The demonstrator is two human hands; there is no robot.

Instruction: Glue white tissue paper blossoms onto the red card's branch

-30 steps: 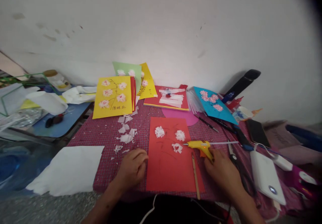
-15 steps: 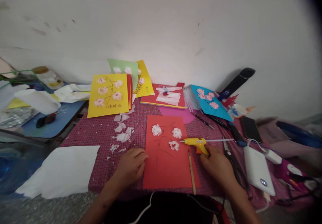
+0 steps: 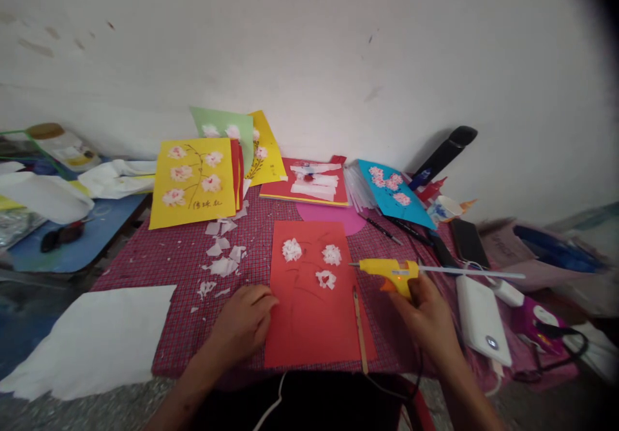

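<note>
A yellow hot glue gun [image 3: 394, 271] is in my right hand [image 3: 428, 318], its nozzle pointing left just off the right edge of a red card [image 3: 309, 328]. A long clear glue stick [image 3: 471, 272] sticks out of its back. On the card are thin drawn branches, two full white paper flowers [image 3: 292, 250] [image 3: 331, 254] and one ring of paper bits [image 3: 325, 280] with an uncovered centre. My left hand [image 3: 244, 321] rests with curled fingers at the card's left edge; what is inside them is hidden. A wooden stick [image 3: 360, 334] with a dark tip lies along the card's right side.
Torn white paper scraps [image 3: 223, 266] lie left of the card, beside a large white sheet [image 3: 91, 340]. Finished flower cards, one yellow [image 3: 193, 182] and one blue [image 3: 394, 192], stand at the back. At right are a white power bank [image 3: 483, 321], a black phone [image 3: 469, 244] and cables.
My right hand has lifted the glue gun and drawn it right, away from the ring of paper bits. The view has shifted slightly right. My left hand stays by the card's edge.
</note>
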